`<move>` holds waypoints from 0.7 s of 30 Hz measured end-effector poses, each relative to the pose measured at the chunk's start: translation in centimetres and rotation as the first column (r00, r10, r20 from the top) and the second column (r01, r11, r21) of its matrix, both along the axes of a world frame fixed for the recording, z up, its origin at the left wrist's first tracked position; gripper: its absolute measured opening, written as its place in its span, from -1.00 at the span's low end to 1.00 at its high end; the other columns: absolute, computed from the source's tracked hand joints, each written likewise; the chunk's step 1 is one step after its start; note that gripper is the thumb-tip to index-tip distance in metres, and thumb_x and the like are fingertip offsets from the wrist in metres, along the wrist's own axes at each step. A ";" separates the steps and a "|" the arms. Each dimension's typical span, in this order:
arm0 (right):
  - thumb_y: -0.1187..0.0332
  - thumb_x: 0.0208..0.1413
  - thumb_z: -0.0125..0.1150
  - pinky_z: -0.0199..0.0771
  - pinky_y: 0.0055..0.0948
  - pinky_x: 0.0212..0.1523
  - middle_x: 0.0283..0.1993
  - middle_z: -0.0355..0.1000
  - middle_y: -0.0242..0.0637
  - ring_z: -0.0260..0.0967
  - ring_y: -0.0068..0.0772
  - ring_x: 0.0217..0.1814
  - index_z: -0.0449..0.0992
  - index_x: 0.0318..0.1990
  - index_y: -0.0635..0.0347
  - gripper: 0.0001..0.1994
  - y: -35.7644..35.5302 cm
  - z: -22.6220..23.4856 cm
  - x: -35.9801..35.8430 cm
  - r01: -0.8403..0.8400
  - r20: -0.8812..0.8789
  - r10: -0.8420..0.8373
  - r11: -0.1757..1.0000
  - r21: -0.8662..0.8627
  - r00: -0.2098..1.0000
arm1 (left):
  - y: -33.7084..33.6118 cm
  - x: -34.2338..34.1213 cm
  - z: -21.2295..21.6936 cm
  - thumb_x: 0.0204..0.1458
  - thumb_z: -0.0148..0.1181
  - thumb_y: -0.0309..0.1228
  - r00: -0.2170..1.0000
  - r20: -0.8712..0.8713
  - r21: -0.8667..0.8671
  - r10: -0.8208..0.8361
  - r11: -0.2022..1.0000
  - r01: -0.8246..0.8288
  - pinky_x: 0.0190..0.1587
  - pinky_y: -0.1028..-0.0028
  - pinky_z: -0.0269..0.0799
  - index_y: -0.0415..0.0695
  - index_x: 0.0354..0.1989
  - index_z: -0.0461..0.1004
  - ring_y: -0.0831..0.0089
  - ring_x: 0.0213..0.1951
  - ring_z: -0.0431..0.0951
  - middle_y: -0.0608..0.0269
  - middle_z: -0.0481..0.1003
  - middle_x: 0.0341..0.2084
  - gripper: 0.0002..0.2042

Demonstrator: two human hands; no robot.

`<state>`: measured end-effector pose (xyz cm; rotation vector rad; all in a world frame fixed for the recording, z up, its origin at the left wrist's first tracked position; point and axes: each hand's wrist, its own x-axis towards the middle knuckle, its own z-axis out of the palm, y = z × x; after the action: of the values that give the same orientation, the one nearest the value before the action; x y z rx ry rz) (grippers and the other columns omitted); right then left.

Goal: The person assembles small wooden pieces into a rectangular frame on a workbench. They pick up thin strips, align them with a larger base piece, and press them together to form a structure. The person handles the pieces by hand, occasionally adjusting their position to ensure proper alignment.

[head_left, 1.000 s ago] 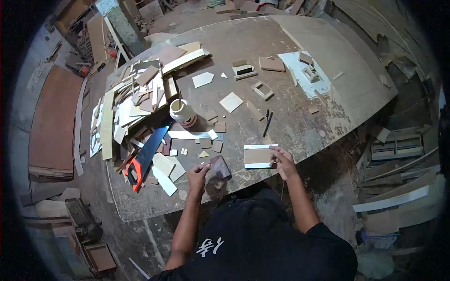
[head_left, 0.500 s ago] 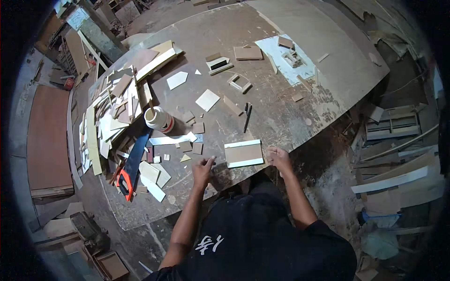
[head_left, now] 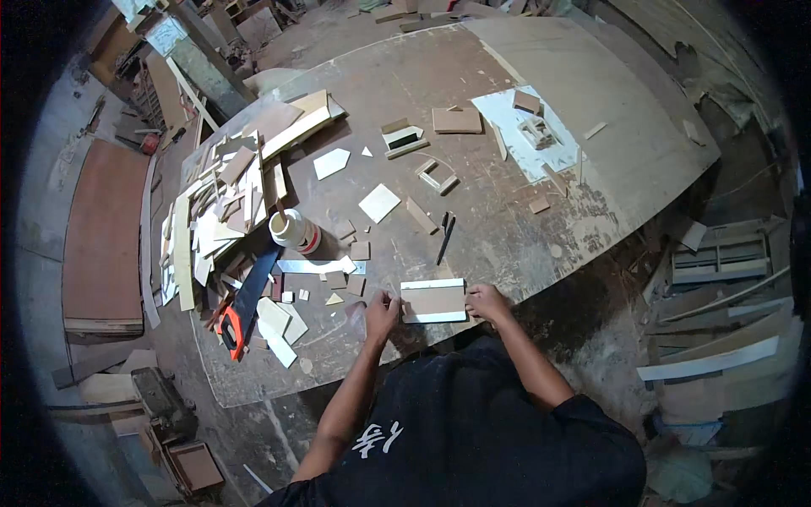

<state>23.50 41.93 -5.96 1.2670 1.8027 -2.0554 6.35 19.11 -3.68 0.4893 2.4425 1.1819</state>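
Note:
A small brown wooden panel (head_left: 432, 302), with a pale strip along its far edge and another along its near edge, lies close to the table's front edge. At its left end is my left hand (head_left: 382, 316), fingers curled in against the panel's edge. My right hand (head_left: 487, 302) pinches the opposite end between thumb and fingers. Just beyond the panel lies a black pen (head_left: 446, 238), with a second dark slim tool beside it. Fingertip detail is small in this view.
Left on the table (head_left: 507, 245) are a handsaw (head_left: 253, 291) with an orange handle, a white glue tub (head_left: 294, 230) and a heap of wood offcuts (head_left: 221, 198). Farther off sit a small wooden frame (head_left: 437, 177) and a white sheet (head_left: 541, 152) bearing small wooden pieces.
Both hands have moved in to the panel's two ends; before, the left was apart from it. The whole view has shifted slightly.

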 end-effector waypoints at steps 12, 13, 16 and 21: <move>0.29 0.00 0.22 0.48 -0.44 -0.36 -0.36 0.51 -0.22 0.46 -0.41 -0.39 0.44 0.01 0.37 -0.57 2.6 -0.9 -2.1 -0.175 -0.025 0.194 0.927 0.330 0.981 | -1.3 1.3 -5.6 0.04 0.20 -0.26 0.970 0.187 0.024 0.157 0.986 -0.164 -0.43 0.34 0.46 -0.35 -0.47 0.51 0.34 -0.50 0.61 0.00 0.55 -0.60 -0.69; 0.28 0.00 0.23 0.48 -0.42 -0.33 -0.34 0.51 -0.21 0.47 -0.40 -0.37 0.44 0.02 0.36 -0.56 3.3 -1.7 -2.1 -0.170 -0.032 0.193 0.920 0.354 0.981 | -0.9 1.8 -4.6 0.04 0.19 -0.26 0.959 0.247 0.083 0.140 0.983 -0.165 -0.44 0.36 0.46 -0.34 -0.47 0.51 0.37 -0.51 0.61 0.03 0.56 -0.60 -0.69; 0.25 -0.02 0.24 0.47 -0.38 -0.24 -0.29 0.51 -0.17 0.47 -0.36 -0.27 0.46 0.01 0.32 -0.55 4.3 -0.6 -2.7 -0.221 0.040 0.220 0.914 0.340 0.975 | -0.7 2.0 -3.2 0.05 0.20 -0.33 0.966 0.217 0.007 0.144 0.989 -0.149 -0.49 0.43 0.45 -0.34 -0.48 0.53 0.48 -0.55 0.57 0.11 0.57 -0.59 -0.74; 0.28 -0.03 0.22 0.47 -0.38 -0.24 -0.30 0.50 -0.17 0.46 -0.35 -0.30 0.50 -0.05 0.32 -0.61 6.0 -0.7 -3.2 -0.300 0.080 0.291 0.884 0.359 0.953 | 0.1 2.7 1.7 0.02 0.26 -0.39 0.967 0.145 0.067 0.210 0.973 -0.221 -0.48 0.51 0.43 -0.33 -0.40 0.59 0.56 -0.54 0.53 0.20 0.58 -0.59 -0.80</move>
<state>20.33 47.95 -6.69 0.9976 2.2830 -1.5848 9.02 19.25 -1.97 0.1595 2.3808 1.3605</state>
